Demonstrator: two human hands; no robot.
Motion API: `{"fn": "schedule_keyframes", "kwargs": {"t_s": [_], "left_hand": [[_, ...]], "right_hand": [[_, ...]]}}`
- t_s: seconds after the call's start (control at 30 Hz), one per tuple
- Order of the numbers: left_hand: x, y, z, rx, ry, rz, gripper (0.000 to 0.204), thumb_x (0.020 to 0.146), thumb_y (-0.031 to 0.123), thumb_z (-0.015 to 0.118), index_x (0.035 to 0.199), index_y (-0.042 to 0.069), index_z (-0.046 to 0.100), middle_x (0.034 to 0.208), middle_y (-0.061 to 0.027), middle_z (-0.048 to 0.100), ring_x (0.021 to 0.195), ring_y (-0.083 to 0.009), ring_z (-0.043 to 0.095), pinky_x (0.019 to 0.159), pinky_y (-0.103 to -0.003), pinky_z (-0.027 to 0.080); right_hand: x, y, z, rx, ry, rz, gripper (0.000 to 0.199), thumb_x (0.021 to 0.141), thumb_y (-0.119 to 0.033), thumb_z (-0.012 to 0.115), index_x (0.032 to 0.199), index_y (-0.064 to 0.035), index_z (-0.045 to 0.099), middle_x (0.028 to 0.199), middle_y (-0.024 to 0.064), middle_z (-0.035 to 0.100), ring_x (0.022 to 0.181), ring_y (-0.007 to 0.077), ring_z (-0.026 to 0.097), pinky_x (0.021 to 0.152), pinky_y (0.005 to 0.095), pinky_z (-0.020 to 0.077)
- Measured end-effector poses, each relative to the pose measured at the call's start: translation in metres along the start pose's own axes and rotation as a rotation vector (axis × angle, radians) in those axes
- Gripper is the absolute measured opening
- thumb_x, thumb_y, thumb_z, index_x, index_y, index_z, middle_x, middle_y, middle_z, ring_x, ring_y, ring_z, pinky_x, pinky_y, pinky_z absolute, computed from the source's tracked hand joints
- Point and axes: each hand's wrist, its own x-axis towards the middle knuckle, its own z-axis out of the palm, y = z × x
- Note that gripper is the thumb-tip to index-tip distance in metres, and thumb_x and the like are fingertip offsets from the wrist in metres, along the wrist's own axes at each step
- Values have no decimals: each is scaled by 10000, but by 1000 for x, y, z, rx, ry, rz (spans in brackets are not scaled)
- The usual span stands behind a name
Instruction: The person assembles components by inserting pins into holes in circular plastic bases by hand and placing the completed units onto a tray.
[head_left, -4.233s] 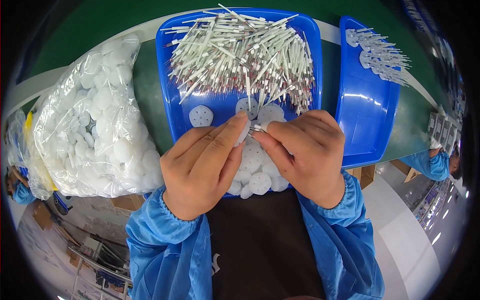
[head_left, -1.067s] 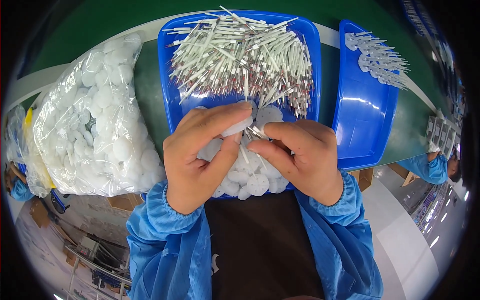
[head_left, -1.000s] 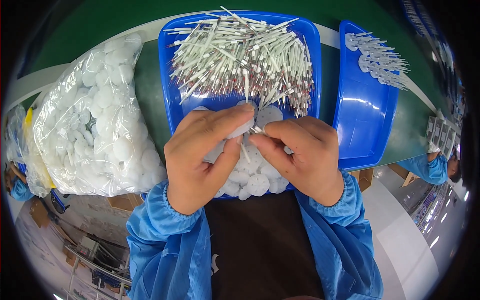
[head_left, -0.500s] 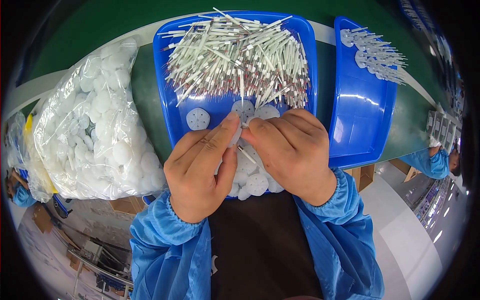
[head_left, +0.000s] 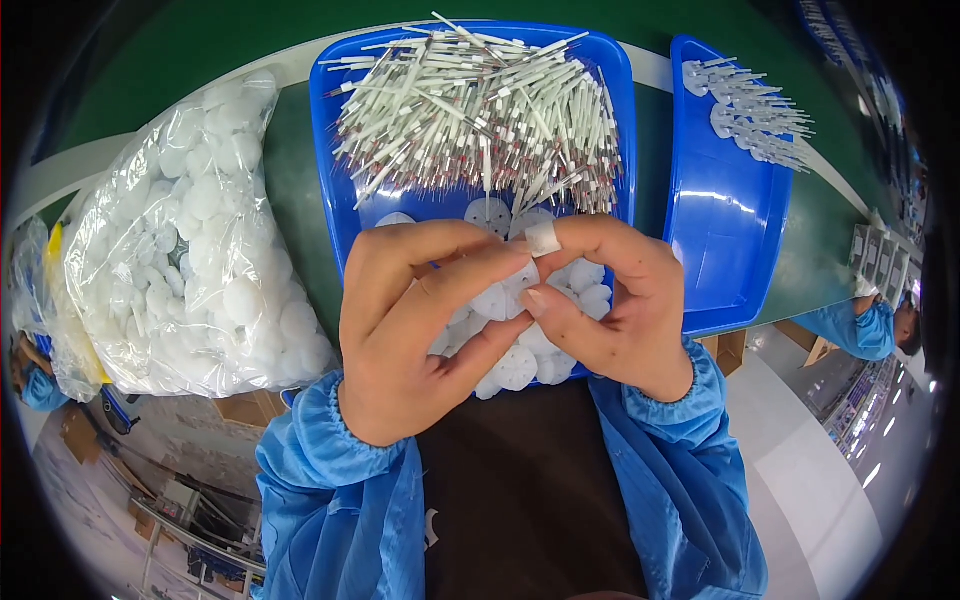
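My left hand (head_left: 420,330) and my right hand (head_left: 615,300) meet fingertip to fingertip over the near end of a blue tray (head_left: 325,150). Both pinch a small white disc (head_left: 497,300) between them. My right forefinger wears a white tape strip at its tip. Under the hands lies a heap of loose white discs (head_left: 515,368). A pile of thin white rods (head_left: 480,110) with dark tips fills the tray's far half. Whether a rod is in my fingers is hidden.
A second blue tray (head_left: 730,250) to the right holds several rods fitted with discs (head_left: 750,110) at its far end. A clear bag of white discs (head_left: 200,240) lies left on the green table (head_left: 290,190). A person's blue sleeve (head_left: 865,325) shows at the right.
A thin rod showed between my hands a second ago; it is out of sight now. My hands have closed tighter together over the disc.
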Motion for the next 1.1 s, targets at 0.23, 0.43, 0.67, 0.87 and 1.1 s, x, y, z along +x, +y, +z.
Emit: {"fn": "schedule_keyframes", "kwargs": {"t_s": [0.23,0.43,0.67,0.87,1.1], "left_hand": [[-3,2,2,110,15,101,614,623,61,904,1227,103,798,1141,-33,693,962,-228,632,778,-363,505],[-3,0,1,77,-23,111,581,658,22,915,1219,69,772,1237,-101,706,1043,-280,645,834,-368,542],[-6,-2,2,19,-41,134,554,689,36,918,1221,62,766,1210,-108,729,1045,-301,675,850,-382,547],[-15,-10,-8,-360,-193,59,384,880,191,853,1205,3,770,1265,-194,678,1029,-271,688,824,-347,561],[-19,-3,-17,-595,-118,-291,279,979,108,733,1233,4,782,1200,-144,692,920,-180,668,803,-273,544]], "right_hand": [[-3,2,0,3,-12,-5,388,853,-24,848,1209,-21,696,899,77,772,852,153,768,772,298,592],[-6,8,-2,221,-63,28,387,888,9,785,1255,-9,664,965,82,738,940,169,741,844,305,572],[-5,0,-4,97,-59,52,320,883,-14,797,1183,-26,689,859,72,761,829,138,761,755,282,572],[45,5,-39,-797,179,-382,85,861,-66,812,930,-67,763,816,81,748,679,236,735,630,332,557],[126,5,-53,-1229,-89,-678,121,877,-91,810,992,-120,786,951,24,734,817,254,688,685,388,554]]}}
